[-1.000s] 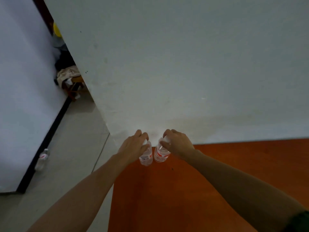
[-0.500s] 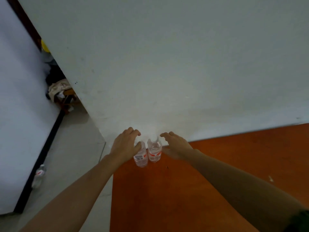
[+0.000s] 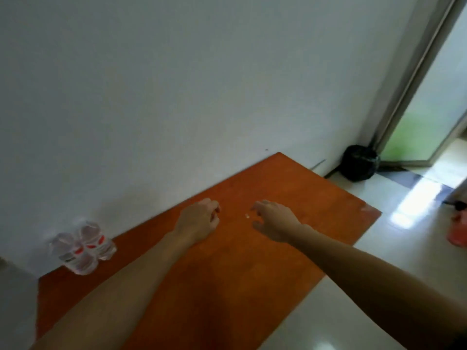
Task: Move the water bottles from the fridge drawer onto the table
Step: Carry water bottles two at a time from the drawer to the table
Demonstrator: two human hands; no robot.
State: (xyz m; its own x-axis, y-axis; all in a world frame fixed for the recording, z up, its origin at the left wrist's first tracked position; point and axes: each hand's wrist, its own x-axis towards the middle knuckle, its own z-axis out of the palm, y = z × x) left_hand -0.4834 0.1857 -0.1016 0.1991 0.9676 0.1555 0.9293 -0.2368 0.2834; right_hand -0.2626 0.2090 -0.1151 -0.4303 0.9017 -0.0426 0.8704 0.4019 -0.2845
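Two clear water bottles with red and white labels, one [image 3: 73, 253] beside the other [image 3: 97, 242], stand upright on the orange table [image 3: 214, 286] at its far left corner by the white wall. My left hand [image 3: 199, 219] hovers over the middle of the table with loosely curled fingers and holds nothing. My right hand [image 3: 274, 219] is a little to its right, fingers relaxed, also holding nothing. Both hands are well to the right of the bottles. The fridge drawer is out of view.
A white wall [image 3: 177, 84] runs along the table's far edge. A black bag [image 3: 358, 162] sits on the floor by a glass door [image 3: 427, 117] at the right. Something red [image 3: 458, 233] lies on the glossy floor at the right edge. A small pale speck [image 3: 247, 215] lies on the table.
Both hands let go of the two bottles and pulled away to the right. The view swung right, so the bottles now sit at the left.
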